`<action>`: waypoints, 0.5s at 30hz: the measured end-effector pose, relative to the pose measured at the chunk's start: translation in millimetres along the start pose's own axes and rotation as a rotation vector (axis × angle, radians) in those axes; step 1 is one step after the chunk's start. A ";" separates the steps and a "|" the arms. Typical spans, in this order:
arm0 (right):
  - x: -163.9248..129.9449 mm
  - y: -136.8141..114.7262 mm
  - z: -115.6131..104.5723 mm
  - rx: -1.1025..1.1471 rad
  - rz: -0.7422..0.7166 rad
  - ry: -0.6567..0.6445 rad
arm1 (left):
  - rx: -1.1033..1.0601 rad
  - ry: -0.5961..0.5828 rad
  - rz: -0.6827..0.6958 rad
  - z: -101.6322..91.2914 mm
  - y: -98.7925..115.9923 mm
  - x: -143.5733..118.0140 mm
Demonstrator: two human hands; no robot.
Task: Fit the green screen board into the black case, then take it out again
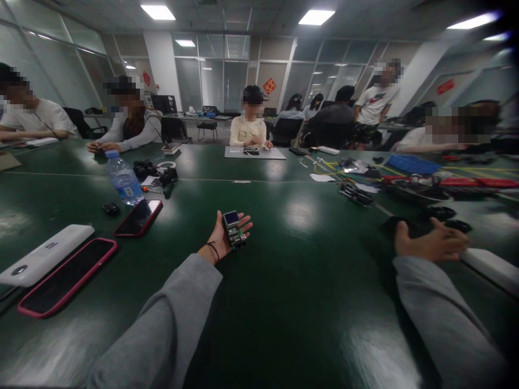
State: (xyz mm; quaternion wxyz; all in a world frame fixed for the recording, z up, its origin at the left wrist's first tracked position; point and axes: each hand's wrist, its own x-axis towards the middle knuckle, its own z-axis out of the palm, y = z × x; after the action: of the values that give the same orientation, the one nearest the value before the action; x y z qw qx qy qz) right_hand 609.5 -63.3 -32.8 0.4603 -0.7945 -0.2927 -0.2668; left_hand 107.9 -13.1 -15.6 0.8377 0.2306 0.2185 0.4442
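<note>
My left hand (pixel 219 235) is palm up above the middle of the green table, its fingers spread. On that palm rests a small circuit board (pixel 234 229) with a little square screen (pixel 231 218) at its far end and parts along its face. Out to the right, my right hand (pixel 432 241) hovers over the table with thumb and fingers apart and nothing visible in it. Black round objects (pixel 441 214), their kind unclear, lie just behind that hand. A white power bank-like object (pixel 492 267) is beside its fingertips.
To the left stand a water bottle (pixel 124 178), a red-edged phone (pixel 139 218), another phone (pixel 68 276) and a white device (pixel 47 255). Cables, tools and a blue tray (pixel 413 164) spread across the back right. Several people sit around; one person (pixel 251 127) works opposite.
</note>
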 end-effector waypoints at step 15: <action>-252.3 -277.7 -92.3 0.527 -1.138 -0.769 | -0.067 -0.018 -0.002 -7.7 -2.3 7.8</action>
State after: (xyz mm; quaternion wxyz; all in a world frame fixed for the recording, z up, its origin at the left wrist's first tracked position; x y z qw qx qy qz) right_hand 224.8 -88.2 -7.9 0.2910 -0.4202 -0.8550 -0.0879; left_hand 108.9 -6.2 -24.4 0.8475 0.2061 0.1959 0.4482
